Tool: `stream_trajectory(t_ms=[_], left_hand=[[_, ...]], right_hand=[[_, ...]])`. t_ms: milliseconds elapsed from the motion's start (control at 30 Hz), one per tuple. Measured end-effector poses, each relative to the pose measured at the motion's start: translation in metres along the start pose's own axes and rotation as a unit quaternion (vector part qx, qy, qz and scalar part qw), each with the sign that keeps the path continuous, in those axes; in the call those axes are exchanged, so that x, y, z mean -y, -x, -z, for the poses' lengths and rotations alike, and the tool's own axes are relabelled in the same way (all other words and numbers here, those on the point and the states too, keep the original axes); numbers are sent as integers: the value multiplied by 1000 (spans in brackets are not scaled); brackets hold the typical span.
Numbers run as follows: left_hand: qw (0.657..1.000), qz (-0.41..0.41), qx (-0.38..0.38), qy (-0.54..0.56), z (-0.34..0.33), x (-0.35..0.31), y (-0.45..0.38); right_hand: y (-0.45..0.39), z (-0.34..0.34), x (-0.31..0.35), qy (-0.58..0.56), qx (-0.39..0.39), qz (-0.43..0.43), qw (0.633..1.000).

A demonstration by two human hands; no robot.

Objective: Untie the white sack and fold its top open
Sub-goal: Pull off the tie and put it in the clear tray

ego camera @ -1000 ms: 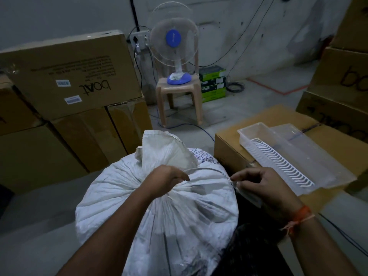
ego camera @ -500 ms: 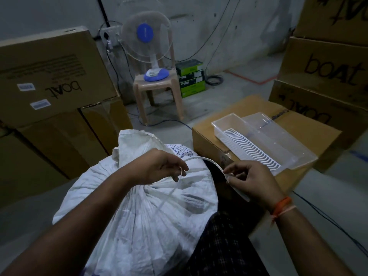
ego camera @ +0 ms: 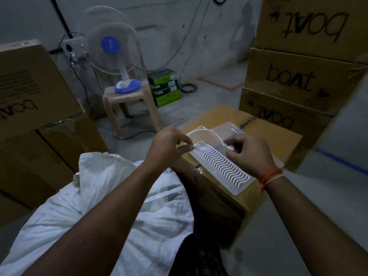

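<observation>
The white woven sack lies low and left in the head view, its bunched top loose and free of any tie. Both hands are raised off the sack, over the plastic tray. My left hand pinches one end of a thin white tie strip, which arches across to my right hand, pinching the other end. An orange thread band circles my right wrist.
A clear plastic tray with a white wavy grid rests on a cardboard box to the right of the sack. Stacked cartons stand left and right. A table fan sits on a plastic stool behind.
Both hands lifted off the sack's neck and moved up and right over the tray, carrying the tie strip with them. The view turned right.
</observation>
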State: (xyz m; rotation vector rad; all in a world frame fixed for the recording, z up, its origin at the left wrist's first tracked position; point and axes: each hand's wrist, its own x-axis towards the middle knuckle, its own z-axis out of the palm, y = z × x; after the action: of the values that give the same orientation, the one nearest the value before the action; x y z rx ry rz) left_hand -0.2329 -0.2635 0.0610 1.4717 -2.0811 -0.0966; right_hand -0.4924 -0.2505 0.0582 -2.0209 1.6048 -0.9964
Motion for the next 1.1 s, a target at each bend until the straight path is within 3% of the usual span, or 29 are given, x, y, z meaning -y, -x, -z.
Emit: stream_trajectory(t_ms=[300,533,667,800,967,1100], left_hand=[[971,69,152,-169,-79,-7,-56],[949,5,269,-166,-86,-16,-71],[977,-2,200,-73,-77,-24,-81],[988,-16,149,-23,-75,-30,-105],[984,-42,166,-56,-102,-30,-151],[969,-31,228,-87,-132,-25,-187]], right_hand=[[-38,-30,-38,194,78,-28,978],[-36,-38,-54,203,116,-49,971],[-21,-18,-66,35,-4,-113,993],[-6,2,-98,-41,-140,-221,964],[7,-5,-141,-54,-170,-336,925],[11,-13,-160,-77,-177,-377,906]])
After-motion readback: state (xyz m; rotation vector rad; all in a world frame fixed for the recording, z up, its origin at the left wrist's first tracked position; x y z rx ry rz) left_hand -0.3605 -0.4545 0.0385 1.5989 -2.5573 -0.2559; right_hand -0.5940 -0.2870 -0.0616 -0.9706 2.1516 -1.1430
